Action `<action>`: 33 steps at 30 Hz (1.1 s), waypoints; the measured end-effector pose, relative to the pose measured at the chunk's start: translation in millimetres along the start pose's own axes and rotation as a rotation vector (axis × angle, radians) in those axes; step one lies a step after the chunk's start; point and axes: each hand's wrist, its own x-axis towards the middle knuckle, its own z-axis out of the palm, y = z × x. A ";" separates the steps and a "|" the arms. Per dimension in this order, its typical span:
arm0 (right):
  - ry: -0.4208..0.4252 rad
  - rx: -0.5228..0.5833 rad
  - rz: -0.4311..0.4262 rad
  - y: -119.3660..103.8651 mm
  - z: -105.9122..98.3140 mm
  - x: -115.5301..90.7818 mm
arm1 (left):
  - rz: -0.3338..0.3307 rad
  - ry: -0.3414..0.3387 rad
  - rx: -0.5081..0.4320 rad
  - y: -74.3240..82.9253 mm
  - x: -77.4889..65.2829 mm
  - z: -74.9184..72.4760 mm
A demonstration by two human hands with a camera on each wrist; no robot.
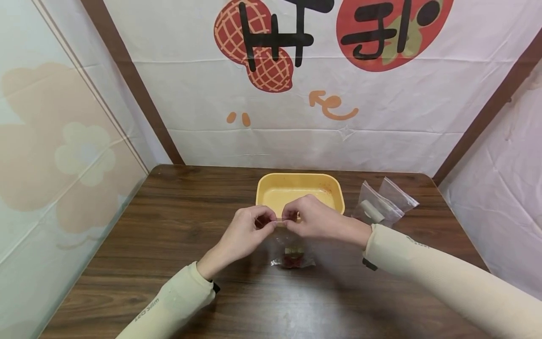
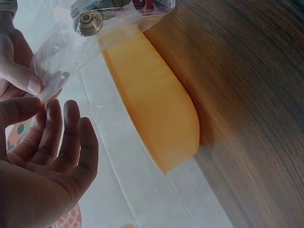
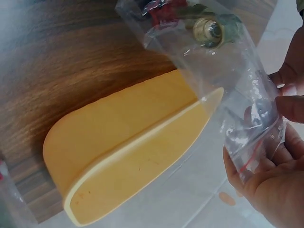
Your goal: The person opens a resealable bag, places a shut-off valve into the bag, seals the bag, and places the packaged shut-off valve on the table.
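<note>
Both hands meet at the top edge of a clear zip-lock bag (image 3: pixel 228 90). My left hand (image 1: pixel 243 233) pinches the edge between thumb and forefinger, its other fingers loosely curved in the left wrist view. Close beside it, my right hand (image 1: pixel 312 219) pinches the same edge, where a red line shows in the right wrist view. The bag hangs down with a brass threaded fitting (image 3: pixel 209 32) and a red part (image 3: pixel 164 13) at its bottom. Whether those two are joined cannot be told.
Behind the hands, a yellow rectangular tray (image 1: pixel 300 175) stands on the dark wooden table (image 1: pixel 190 193). To its right lie two more clear bags (image 1: pixel 400 194), one with a pale cylinder (image 1: pixel 372 212) inside. A printed cloth (image 1: pixel 203 141) hangs at the table's back edge.
</note>
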 end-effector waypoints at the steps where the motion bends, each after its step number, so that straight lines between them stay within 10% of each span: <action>1: 0.001 0.001 0.002 0.2 -0.3 -0.3 | 0.000 -0.002 -0.001 0.0 0.0 -0.1; 33: 0.036 0.005 -0.017 12.6 -6.7 -16.8 | -0.044 -0.005 0.013 -2.2 0.7 -1.1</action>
